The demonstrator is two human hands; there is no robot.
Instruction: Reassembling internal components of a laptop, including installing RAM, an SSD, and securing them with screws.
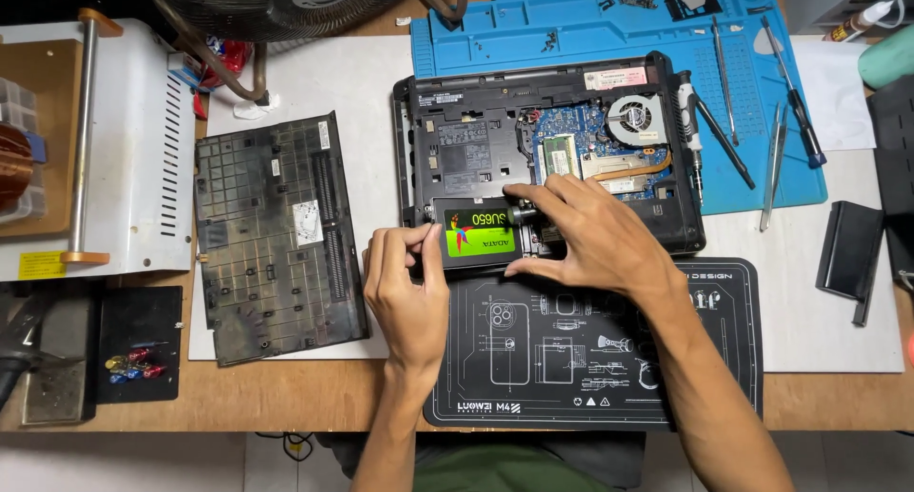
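An opened black laptop (pixel 457 140) lies upside down, its board and round fan (pixel 633 119) exposed. A flat black drive with a green label (pixel 481 235) sits in the bay at the laptop's near edge. My left hand (pixel 405 287) pinches the drive's left edge with thumb and fingers. My right hand (pixel 595 235) spans its right side, fingertips on the top and bottom corners.
The removed bottom cover (pixel 276 240) lies to the left. A blue work mat (pixel 609 25) holds screwdrivers (pixel 719 135) and tweezers (pixel 773 163) at the back right. A black printed mat (pixel 590 359) lies under my wrists. A white machine (pixel 133 149) stands far left, a fan (pixel 286 1) behind.
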